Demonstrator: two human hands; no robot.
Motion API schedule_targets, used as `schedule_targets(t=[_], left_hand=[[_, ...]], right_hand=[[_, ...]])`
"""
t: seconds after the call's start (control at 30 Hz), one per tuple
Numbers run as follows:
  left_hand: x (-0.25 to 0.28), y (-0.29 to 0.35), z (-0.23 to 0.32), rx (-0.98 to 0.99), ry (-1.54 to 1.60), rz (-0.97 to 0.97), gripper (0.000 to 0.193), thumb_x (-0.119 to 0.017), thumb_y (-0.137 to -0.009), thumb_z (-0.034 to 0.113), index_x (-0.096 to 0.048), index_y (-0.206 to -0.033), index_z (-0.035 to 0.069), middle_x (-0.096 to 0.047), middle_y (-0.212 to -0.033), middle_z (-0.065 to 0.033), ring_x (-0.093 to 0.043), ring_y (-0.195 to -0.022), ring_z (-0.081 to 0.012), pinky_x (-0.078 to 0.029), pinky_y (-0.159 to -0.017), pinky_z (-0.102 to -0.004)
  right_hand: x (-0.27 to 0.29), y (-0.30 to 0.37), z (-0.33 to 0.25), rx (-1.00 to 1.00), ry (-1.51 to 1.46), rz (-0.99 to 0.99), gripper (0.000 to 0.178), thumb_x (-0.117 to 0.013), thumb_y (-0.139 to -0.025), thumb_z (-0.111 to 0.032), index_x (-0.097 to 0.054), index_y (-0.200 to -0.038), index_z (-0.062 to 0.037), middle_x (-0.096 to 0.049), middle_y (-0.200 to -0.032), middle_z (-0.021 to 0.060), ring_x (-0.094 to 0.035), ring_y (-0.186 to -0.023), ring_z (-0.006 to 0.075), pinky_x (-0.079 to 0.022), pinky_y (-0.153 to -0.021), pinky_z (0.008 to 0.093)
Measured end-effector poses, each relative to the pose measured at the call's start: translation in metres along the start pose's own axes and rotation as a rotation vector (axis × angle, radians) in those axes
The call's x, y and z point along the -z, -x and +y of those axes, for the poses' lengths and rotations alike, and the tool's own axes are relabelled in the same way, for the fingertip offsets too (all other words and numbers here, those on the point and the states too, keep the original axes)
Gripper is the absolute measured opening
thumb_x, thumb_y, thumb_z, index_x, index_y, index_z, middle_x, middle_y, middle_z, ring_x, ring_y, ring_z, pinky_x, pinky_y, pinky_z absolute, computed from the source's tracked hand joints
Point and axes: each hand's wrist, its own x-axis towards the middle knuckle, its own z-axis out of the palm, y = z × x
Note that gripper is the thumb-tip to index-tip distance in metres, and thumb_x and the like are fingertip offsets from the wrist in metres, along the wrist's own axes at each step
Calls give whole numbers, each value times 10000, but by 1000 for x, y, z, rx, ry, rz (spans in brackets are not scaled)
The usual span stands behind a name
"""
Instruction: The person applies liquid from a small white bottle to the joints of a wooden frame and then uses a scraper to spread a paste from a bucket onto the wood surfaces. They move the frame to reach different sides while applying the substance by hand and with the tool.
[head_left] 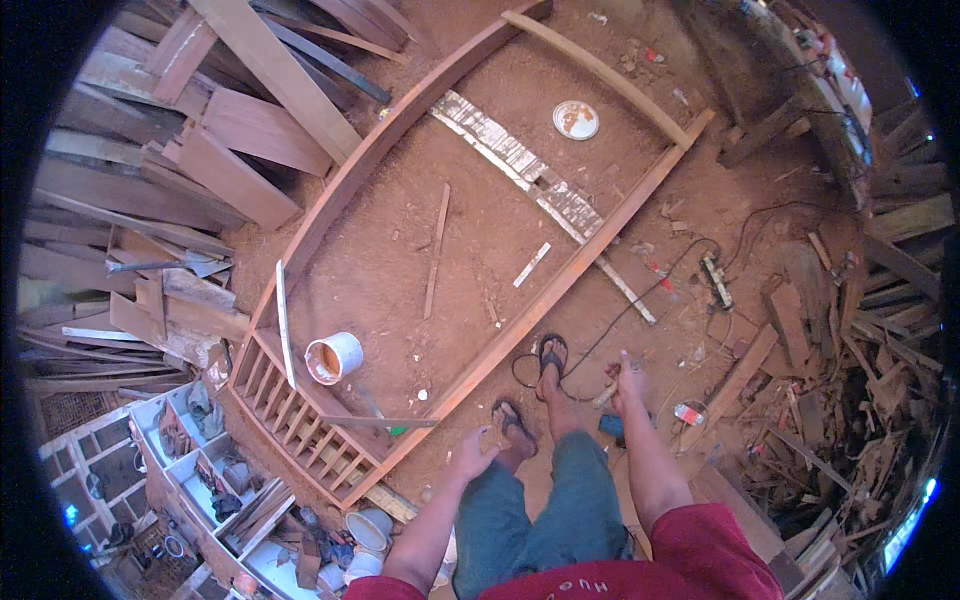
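A long wooden frame, with a slatted end section at its near left, lies on the dirt floor in front of me. My left hand is just above my left knee, close to the frame's near corner, with its fingers apart and nothing visible in them. To the right of my feet, my right hand is closed, thumb up. A small pale stick-like piece shows at its fingers, too small to name. A metal straightedge lies across the slatted end.
Inside the frame are a white bucket, a round lid and a paint-worn plank. Boards are piled at the left, beside a compartmented white box. A cable runs by my sandalled feet; scrap wood heaps at right.
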Motion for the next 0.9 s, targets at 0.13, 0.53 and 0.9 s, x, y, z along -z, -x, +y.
schedule_targets(t=[0.13, 0.53, 0.9], left_hand=[[-66, -115, -56, 21, -60, 120, 662, -746, -782, 330, -512, -1333, 47, -574, -1264, -271, -546, -1194, -412, -442, -1010, -469], [-158, -337, -167, 161, -443, 274, 865, -829, -680, 251, -394, -1415, 110, -462, -1380, -171, -430, -1305, -339, -369, -1058, -489], [-169, -359, -199, 193, -288, 264, 783, -814, -709, 200, -452, -1396, 103, -520, -1384, -143, -473, -1295, -333, -360, -1084, -522]], right_hand=[[-33, -105, 47, -97, -120, 12, 500, -508, -972, -538, -550, -1062, -48, -665, -877, 122, -678, -753, 229, -484, -527, 335], [-168, -324, 185, -203, -105, -88, 539, -315, -1049, -478, -470, -1370, -73, -595, -1285, 128, -589, -1140, 283, -492, -920, 428], [-208, -344, 210, -275, -398, -131, 438, -418, -1030, -375, -484, -1356, -90, -564, -1318, 100, -523, -1230, 275, -432, -1054, 483]])
